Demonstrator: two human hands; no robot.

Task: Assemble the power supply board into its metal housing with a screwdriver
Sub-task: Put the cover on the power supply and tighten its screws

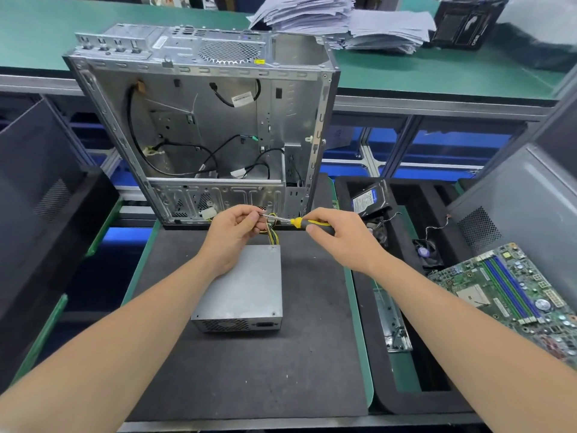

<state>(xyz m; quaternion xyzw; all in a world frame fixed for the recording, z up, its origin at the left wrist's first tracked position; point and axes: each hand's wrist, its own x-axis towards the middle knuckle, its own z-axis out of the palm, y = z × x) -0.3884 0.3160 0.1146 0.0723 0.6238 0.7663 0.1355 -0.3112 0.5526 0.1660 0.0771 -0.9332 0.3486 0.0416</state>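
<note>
Power supply point(240, 285): a closed grey metal box lying flat on the black mat point(249, 385) at the middle of the near worktop point(359, 310), vent grille and mains socket on its near face. A bundle of yellow and black wires point(272, 235) leaves its far right corner and runs up toward the hands.

Above the far end of the box, the right grip point(340, 235) is clenched round the yellow-and-black handle of the screwdriver point(307, 222), whose shaft points left. The left grip point(232, 232) pinches the shaft's tip between thumb and fingertips; whether a screw sits there cannot be told. Neither grip touches the power supply.

Just beyond the hands stands the computer case point(218, 120), a bare metal housing with its open side toward the viewer and tilted back, black cables looped loose inside.

To the right, apart from the mat, a black foam tray point(406, 398) holds a hard drive point(370, 198) at its far end, a small fan point(426, 253) and a metal bracket point(393, 320). A green motherboard point(512, 292) with blue memory slots lies at the right edge, partly over the tray.

Grey side panels point(515, 198) lean at the far right; dark panels point(40, 214) stand at the left.

On the far green bench point(437, 70) rest stacks of papers point(343, 23).
</note>
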